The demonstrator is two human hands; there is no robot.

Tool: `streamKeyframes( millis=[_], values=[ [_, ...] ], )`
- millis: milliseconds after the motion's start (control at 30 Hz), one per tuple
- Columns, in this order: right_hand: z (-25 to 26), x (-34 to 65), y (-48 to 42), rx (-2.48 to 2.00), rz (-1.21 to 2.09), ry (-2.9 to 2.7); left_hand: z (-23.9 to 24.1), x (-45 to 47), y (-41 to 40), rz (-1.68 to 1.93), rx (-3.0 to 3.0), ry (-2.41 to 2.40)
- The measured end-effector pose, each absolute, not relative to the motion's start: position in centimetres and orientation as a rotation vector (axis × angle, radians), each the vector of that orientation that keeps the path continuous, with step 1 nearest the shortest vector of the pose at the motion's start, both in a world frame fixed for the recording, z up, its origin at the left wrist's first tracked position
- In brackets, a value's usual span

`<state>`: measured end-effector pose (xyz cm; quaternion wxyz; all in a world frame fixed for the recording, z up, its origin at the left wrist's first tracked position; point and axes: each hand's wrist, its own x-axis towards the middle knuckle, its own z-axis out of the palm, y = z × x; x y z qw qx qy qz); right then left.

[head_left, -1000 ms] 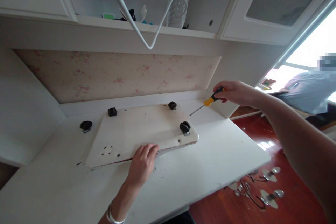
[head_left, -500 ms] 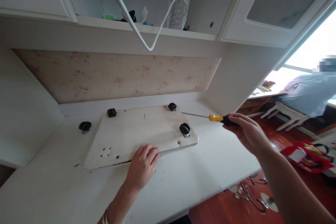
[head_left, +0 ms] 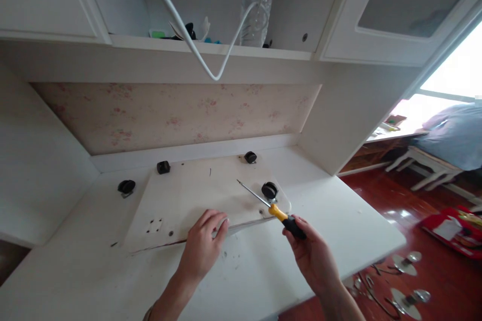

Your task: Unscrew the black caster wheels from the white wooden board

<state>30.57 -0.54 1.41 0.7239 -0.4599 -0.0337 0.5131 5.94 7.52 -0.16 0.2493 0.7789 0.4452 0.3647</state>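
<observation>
My right hand (head_left: 312, 253) is closed around the black and yellow handle of a screwdriver (head_left: 277, 212). The shaft points up and left over a white board (head_left: 211, 188), whose tip appears apart from the surface. At the board's front edge is my left hand (head_left: 205, 241), fingers loosely bent with a gap at the thumb; whether it touches the board is hard to tell. Black casters stand on the board: one at front right (head_left: 269, 190), one at back right (head_left: 250, 157) and one at back left (head_left: 163, 167). Four screw holes show at its front left corner.
A loose black caster (head_left: 126, 187) lies on the white counter (head_left: 263, 261) left of the board. A white cable (head_left: 214, 77) hangs from above, before a shelf with a plastic bottle (head_left: 256, 10). Glass-and-metal fittings (head_left: 408, 301) and a red case (head_left: 452, 230) lie on the floor; a person sits at right.
My right hand has brought the screwdriver left and down, from beside the board to over its right part. My left hand stays by the front edge, its fingers slightly more bent. The view has shifted slightly.
</observation>
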Motion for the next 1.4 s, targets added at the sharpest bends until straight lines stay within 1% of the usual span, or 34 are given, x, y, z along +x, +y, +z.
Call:
streamKeyframes(
  millis=[133,267,633,967,1400],
  values=[
    [1.2,28.7,-1.1,-1.015,1.188,-0.059,1.1,6.0,7.9,1.005,1.849,1.169],
    [0.4,27.0,-1.7,-0.992,1.244,-0.08,1.9,6.1,8.4,1.057,1.453,1.171],
    [-0.1,24.9,-1.5,-0.964,1.316,-0.122,1.8,6.1,8.9,1.235,0.766,1.003],
    [0.3,23.6,-0.9,-0.965,1.326,-0.114,1.5,6.0,9.6,1.318,0.582,1.001],
    [0.6,22.8,-0.6,-0.973,1.337,-0.141,1.9,4.8,10.3,1.427,0.503,1.028]
  ],
)
